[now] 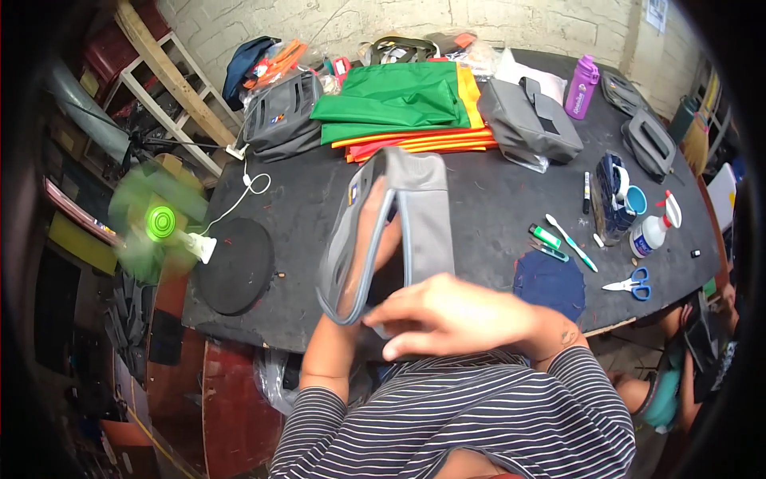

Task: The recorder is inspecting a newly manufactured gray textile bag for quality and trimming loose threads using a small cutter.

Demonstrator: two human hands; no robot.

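A grey fabric bag (427, 207) stands up in front of me over the black table, its long opening edged with a blue-grey zipper and turned toward me. My left hand (388, 242) reaches inside through that opening and holds the bag from within; its fingertips are mostly hidden by the fabric. Across the lower end of the opening lies my right hand (447, 313), a fingertip at the zippered edge and the thumb spread apart below. Nothing shows between the right hand's fingers.
Folded green cloth (395, 100) lies on orange sheets between two grey bags. On the right are a purple bottle (582, 88), a spray bottle (650, 235), scissors (636, 285), a toothbrush (570, 242) and a blue fabric disc (550, 286). A green fan (159, 223) spins at left.
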